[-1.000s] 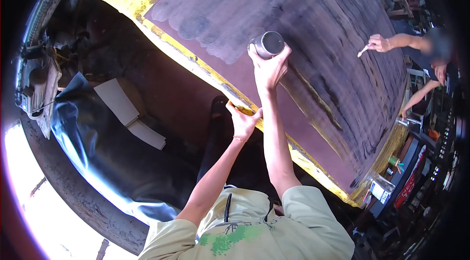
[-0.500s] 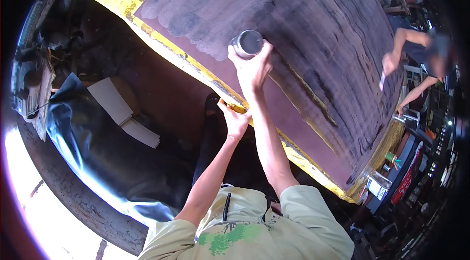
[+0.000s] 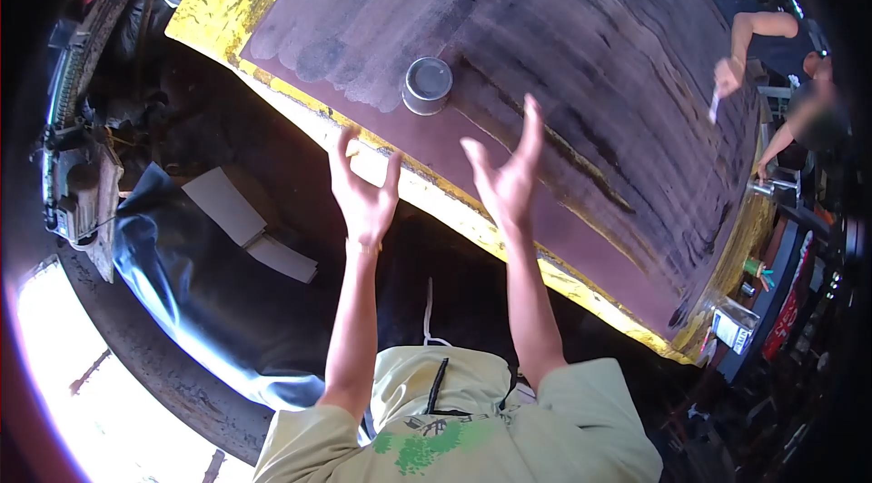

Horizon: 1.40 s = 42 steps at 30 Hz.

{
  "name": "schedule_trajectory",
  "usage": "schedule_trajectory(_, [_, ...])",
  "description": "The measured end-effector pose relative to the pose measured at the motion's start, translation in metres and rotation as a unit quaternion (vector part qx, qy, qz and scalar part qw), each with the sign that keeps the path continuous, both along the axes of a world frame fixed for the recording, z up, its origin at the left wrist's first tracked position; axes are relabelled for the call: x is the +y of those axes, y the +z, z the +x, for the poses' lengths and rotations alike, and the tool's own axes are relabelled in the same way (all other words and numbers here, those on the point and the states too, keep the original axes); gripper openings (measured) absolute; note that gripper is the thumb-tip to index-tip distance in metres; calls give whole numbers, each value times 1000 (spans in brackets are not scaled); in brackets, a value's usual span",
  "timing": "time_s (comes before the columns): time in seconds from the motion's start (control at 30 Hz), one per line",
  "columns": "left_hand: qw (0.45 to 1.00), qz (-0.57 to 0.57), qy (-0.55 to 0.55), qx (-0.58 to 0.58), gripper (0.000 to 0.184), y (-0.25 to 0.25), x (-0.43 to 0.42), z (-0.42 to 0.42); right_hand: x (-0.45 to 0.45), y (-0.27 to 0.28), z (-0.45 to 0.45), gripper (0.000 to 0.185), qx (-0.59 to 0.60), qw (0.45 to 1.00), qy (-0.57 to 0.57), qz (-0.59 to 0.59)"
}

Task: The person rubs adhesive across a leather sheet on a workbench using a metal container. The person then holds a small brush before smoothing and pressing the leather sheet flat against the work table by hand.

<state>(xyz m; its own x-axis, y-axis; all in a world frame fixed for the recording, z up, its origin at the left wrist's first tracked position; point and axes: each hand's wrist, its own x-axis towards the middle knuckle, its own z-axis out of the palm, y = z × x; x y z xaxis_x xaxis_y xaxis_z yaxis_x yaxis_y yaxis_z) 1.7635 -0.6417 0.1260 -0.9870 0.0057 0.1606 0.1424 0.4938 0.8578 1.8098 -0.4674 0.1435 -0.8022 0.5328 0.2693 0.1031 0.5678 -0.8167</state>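
Note:
A small round grey container point(image 3: 427, 86), like a can or cup, stands on the brown, dark-streaked sheet point(image 3: 581, 92) near its yellow border. Whether its top is a lid or its contents I cannot tell. My left hand point(image 3: 366, 197) is raised by the yellow edge point(image 3: 454, 195), thumb and fingers spread, holding nothing. To the right, my right hand point(image 3: 509, 179) is over the sheet, also spread and bare, apart from the container. A long dark slit or streak point(image 3: 554, 151) with yellowish edges runs across the sheet beside it.
Across the sheet, a co-worker's hand point(image 3: 728, 76) holds a thin pale tool; their other hand rests by a metal can point(image 3: 761, 186). A labelled tin point(image 3: 732, 327) stands at the right corner. Black sheeting point(image 3: 218, 301) and white boards point(image 3: 227, 206) are at lower left.
My right hand has let go of the container, which now stands on the sheet. My left hand has come off the yellow edge and moved left. Both hands are now spread.

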Motion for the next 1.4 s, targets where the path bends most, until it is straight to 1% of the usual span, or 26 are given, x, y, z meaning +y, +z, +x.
schedule_trajectory(0.03, [998, 7, -39, 42, 66, -1, 11, -20, 9, -4, 28, 71, 40, 998, -28, 34])
schedule_trajectory(0.07, [993, 17, -80, 81, 72, -3, 24, -36, 17, -8, 58, 59, 17, 998, -53, 39])
schedule_trajectory(0.1, [992, 14, -98, 78, 76, -6, 35, -49, 21, -12, 88, 50, -16, 998, -58, 23])
schedule_trajectory(0.13, [990, 12, -115, 75, 80, -9, 46, -57, 25, -15, 118, 46, -37, 997, -46, 44])
schedule_trajectory(0.17, [990, 10, -122, 76, 80, -12, 54, -62, 30, -19, 147, 42, -56, 995, -41, 68])
schedule_trajectory(0.23, [988, -14, -151, 0, 79, -18, 61, -69, 35, -29, 200, 35, -98, 992, -67, 51])
schedule_trajectory(0.27, [987, -20, -161, 0, 79, -23, 60, -72, 39, -29, 223, 33, -114, 988, -88, 60])
schedule_trajectory(0.33, [986, -64, -150, 41, 70, -31, 57, -77, 49, -41, 268, 30, -140, 973, -165, 76])
schedule_trajectory(0.37, [987, -49, -139, 69, 63, -29, 59, -75, 56, -47, 288, 29, -152, 964, -209, 70])
schedule_trajectory(0.4, [985, -54, -148, 69, 63, -30, 61, -73, 64, -53, 306, 28, -162, 952, -251, 66])
schedule_trajectory(0.47, [988, -48, -119, 87, 59, -30, 66, -70, 78, -59, 335, 26, -200, 923, -316, 87])
schedule_trajectory(0.53, [987, -67, -122, 75, 58, -26, 72, -62, 92, -61, 355, 23, -192, 915, -343, 88])
schedule_trajectory(0.6, [986, -85, -125, 65, 64, -27, 78, -48, 106, -70, 373, 23, -161, 914, -365, 79])
schedule_trajectory(0.63, [983, -54, -148, 98, 63, -30, 85, -36, 112, -70, 381, 24, -177, 904, -382, 69])
schedule_trajectory(0.67, [980, -66, -156, 101, 62, -33, 91, -25, 118, -72, 388, 25, -169, 902, -389, 80])
schedule_trajectory(0.73, [981, -45, -153, 111, 62, -33, 107, -3, 131, -63, 397, 25, -194, 888, -388, 152])
schedule_trajectory(0.8, [982, -59, -150, 99, 62, -33, 118, 14, 148, -60, 414, 28, -211, 870, -396, 203])
schedule_trajectory(0.87, [983, -74, -144, 90, 63, -33, 128, 33, 165, -56, 434, 29, -235, 858, -396, 229])
schedule_trajectory(0.9, [983, -82, -141, 86, 62, -30, 140, 49, 182, -54, 455, 30, -232, 863, -384, 234])
schedule_trajectory(1.0, [985, -79, -127, 85, 62, -32, 155, 75, 202, -56, 479, 29, -223, 877, -367, 214])
schedule_trajectory(1.07, [989, -102, -88, 67, 63, -29, 165, 91, 207, -58, 488, 29, -213, 888, -361, 187])
schedule_trajectory(1.13, [988, -104, -86, 73, 64, -33, 172, 103, 209, -54, 490, 28, -208, 892, -363, 171])
schedule_trajectory(1.2, [990, -83, -81, 78, 64, -34, 182, 112, 212, -55, 495, 28, -197, 899, -355, 164])
schedule_trajectory(1.33, [987, -92, -108, 75, 65, -30, 199, 133, 216, -55, 503, 29, -183, 909, -348, 139])
schedule_trajectory(1.4, [982, -124, -116, 78, 65, -28, 208, 145, 220, -49, 508, 28, -182, 911, -350, 118])
